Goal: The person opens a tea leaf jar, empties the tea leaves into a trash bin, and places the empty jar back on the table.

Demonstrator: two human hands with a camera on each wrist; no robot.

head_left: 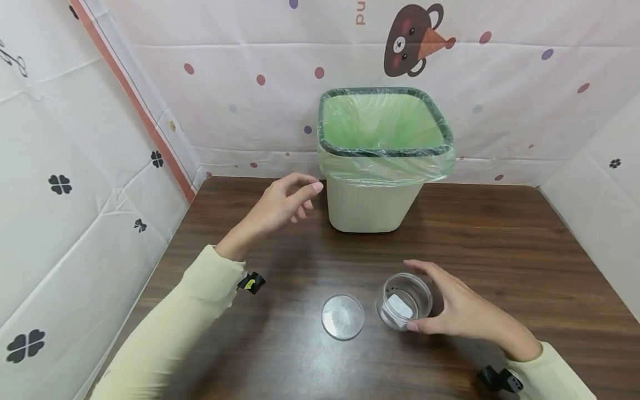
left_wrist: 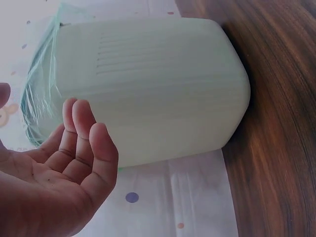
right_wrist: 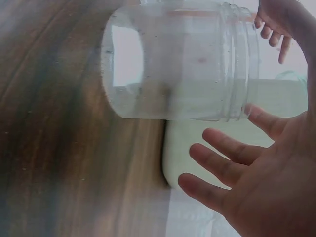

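A clear, empty-walled plastic jar with a threaded mouth stands uncapped on the table, a white patch showing at its bottom. Around its right side is my right hand, thumb at the near rim and fingers spread behind. In the right wrist view the fingers are extended beside the jar, not wrapped round it. A round clear lid lies flat to the jar's left. My left hand hovers beside the bin, fingers loosely bent, holding nothing.
The pale bin stands at the back of the brown wooden table, lined with a green plastic bag folded over its rim. Patterned white sheets hang behind and at both sides.
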